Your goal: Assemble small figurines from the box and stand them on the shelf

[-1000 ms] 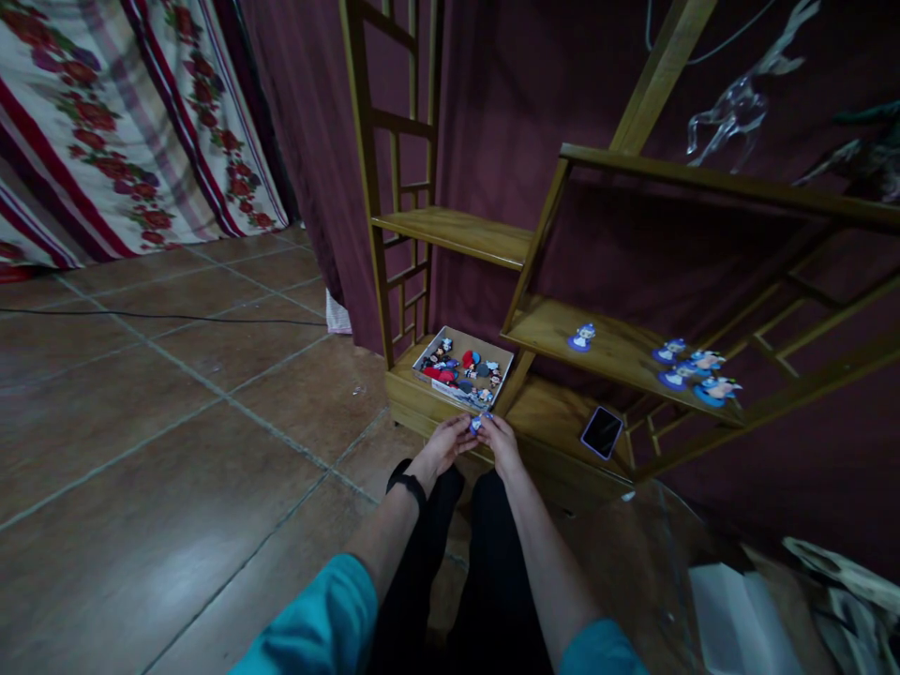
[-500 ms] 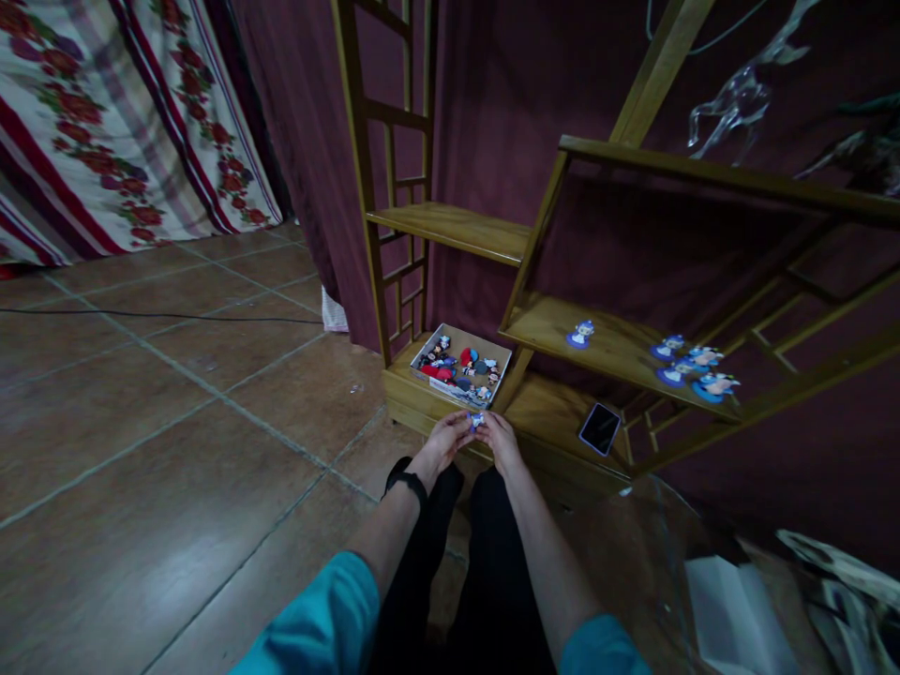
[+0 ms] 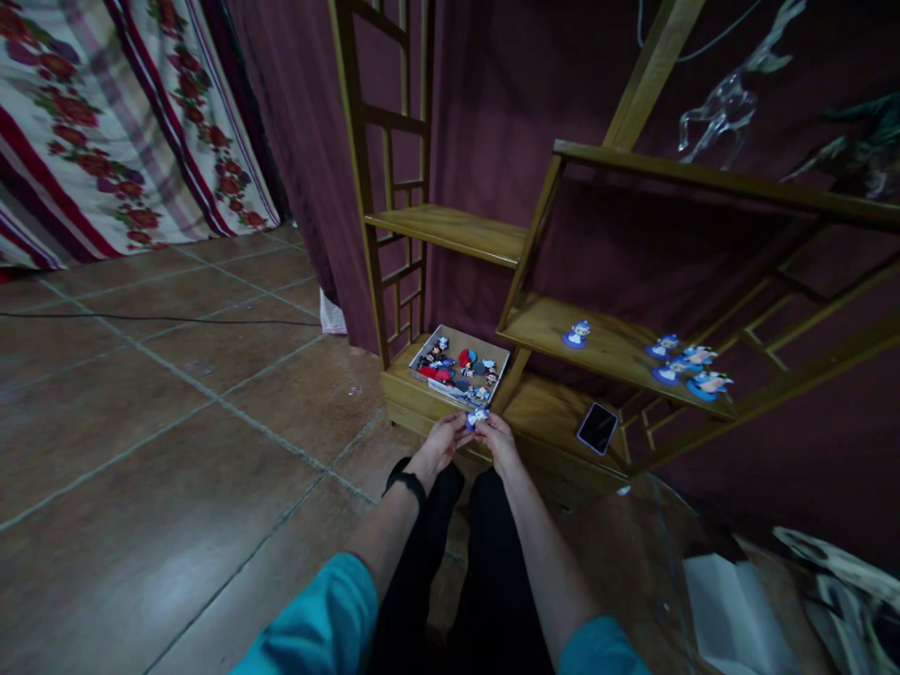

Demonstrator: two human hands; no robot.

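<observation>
Holding a small purple-and-white figurine (image 3: pixel 477 418) between the fingertips of the left hand (image 3: pixel 446 439) and the right hand (image 3: pixel 498 436), just in front of an open box (image 3: pixel 479 344) with assorted toy figures (image 3: pixel 441 373) jumbled inside. Wearing a dark band (image 3: pixel 406 482) on the left wrist, turquoise sleeves (image 3: pixel 323 609) and black trousers (image 3: pixel 506 581). Facing a wooden shelf unit (image 3: pixel 450 228), with a lone figure (image 3: pixel 577 335) upright on the raised shelf (image 3: pixel 611 350) at right and a close group of four (image 3: pixel 667 372) toward that shelf's far end. Overlooking a dark-screened device (image 3: pixel 597 428) flat on the lower board (image 3: pixel 541 408). Taking in, higher at right, a clear animal ornament (image 3: pixel 724 108); at left, a maroon curtain (image 3: pixel 302 141), a flowered cloth (image 3: pixel 77 159) and a black cable (image 3: pixel 175 320) across the brown tiled floor (image 3: pixel 175 431).
</observation>
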